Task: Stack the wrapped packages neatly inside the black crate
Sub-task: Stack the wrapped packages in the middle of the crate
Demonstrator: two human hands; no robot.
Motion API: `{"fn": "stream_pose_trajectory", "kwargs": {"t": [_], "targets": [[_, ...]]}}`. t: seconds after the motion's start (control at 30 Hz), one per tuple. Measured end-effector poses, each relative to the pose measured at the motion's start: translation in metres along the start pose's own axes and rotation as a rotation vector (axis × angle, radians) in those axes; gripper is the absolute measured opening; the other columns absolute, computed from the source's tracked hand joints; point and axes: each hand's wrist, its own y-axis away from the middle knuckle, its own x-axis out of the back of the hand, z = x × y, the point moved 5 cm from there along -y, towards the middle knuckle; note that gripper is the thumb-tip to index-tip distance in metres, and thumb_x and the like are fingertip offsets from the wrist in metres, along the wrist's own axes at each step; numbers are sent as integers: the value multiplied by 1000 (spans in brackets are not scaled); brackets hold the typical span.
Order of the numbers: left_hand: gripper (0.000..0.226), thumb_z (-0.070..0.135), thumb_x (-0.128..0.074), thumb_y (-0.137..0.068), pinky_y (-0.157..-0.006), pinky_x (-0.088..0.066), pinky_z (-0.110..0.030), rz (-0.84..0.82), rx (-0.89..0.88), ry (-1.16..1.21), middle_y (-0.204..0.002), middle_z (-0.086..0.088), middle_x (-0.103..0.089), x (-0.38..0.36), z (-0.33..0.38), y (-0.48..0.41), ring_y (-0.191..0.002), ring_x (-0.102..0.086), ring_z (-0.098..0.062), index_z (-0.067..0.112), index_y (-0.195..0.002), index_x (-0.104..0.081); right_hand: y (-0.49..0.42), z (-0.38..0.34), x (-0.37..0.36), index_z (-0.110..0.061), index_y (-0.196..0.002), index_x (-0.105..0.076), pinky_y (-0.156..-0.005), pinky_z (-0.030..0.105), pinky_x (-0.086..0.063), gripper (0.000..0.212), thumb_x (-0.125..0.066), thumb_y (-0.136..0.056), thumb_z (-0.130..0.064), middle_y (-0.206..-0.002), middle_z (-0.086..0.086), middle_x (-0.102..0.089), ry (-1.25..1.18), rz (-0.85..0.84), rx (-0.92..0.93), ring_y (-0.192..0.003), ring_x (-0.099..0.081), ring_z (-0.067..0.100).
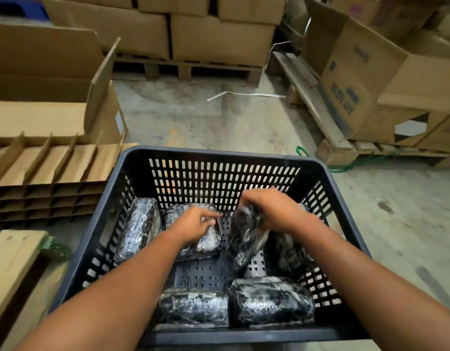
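Observation:
The black crate (219,153) with slotted walls stands on the floor in front of me. Several dark packages in shiny clear wrap lie inside. One package (139,228) lies along the left wall. A second package (208,243) lies beside it, and my left hand (193,224) rests on top of it with curled fingers. My right hand (272,210) grips a tilted package (245,239) by its upper end, lifted off the crate floor. Another package (289,252) leans by the right wall, partly hidden by my arm. Two packages (193,307) (270,301) lie side by side at the near wall.
Cardboard divider trays (49,173) are stacked left of the crate, with an open carton behind them. Wooden pallets carrying cartons (219,39) stand at the back and right (386,84). A wooden board (11,262) lies near left. Green cord (345,168) and a white strap lie on the concrete floor.

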Motion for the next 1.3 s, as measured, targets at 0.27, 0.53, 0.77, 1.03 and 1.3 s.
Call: {"fn": "stream_pose_trajectory", "kwargs": {"t": [0.27, 0.53, 0.77, 1.03, 1.3], "targets": [[59, 24, -92, -65, -116, -29, -65, -248, 102, 714, -148, 1, -57, -3, 49, -4, -143, -43, -30, 41, -119, -74, 35, 26, 17, -41, -125, -54, -103, 39, -55, 63, -85, -82, -7, -136, -19, -62, -241, 187, 89, -125, -64, 10], [37, 8, -91, -59, -80, -61, -45, -526, 195, 825, -120, -6, -75, 9, 41, 4, -109, -71, -29, 24, -92, -83, 46, 36, 23, -35, -137, -51, -115, 28, -44, 68, -81, -82, -9, -154, -30, -45, -424, 419, 148, -141, -50, 6], [46, 7, -86, -69, -84, -60, -53, -484, 155, 921, -124, -2, -74, 12, 39, 6, -105, -72, -29, 25, -111, -80, 30, 60, 45, -42, -124, -53, -77, 41, -62, 71, -86, -77, 0, -114, -11, -69, -326, 280, -84, -96, -72, 16], [73, 21, -91, -70, -100, -44, -65, -461, 184, 784, -164, 4, -26, -3, 39, 13, -144, -33, -35, 50, -131, -64, 21, 36, -6, -28, -167, -4, -125, 42, -24, 149, -102, -55, -44, -174, 0, -13, -533, -162, -325, -157, -22, 26], [115, 33, -86, -79, -72, -62, -33, -368, 121, 299, -162, 4, -28, -23, 40, 10, -103, -61, -20, 55, -155, -3, 27, 40, -68, -18, -166, 8, -125, 43, -18, 167, -104, -45, -49, -174, 11, 2, -381, -205, -464, -159, -10, 34]]}}
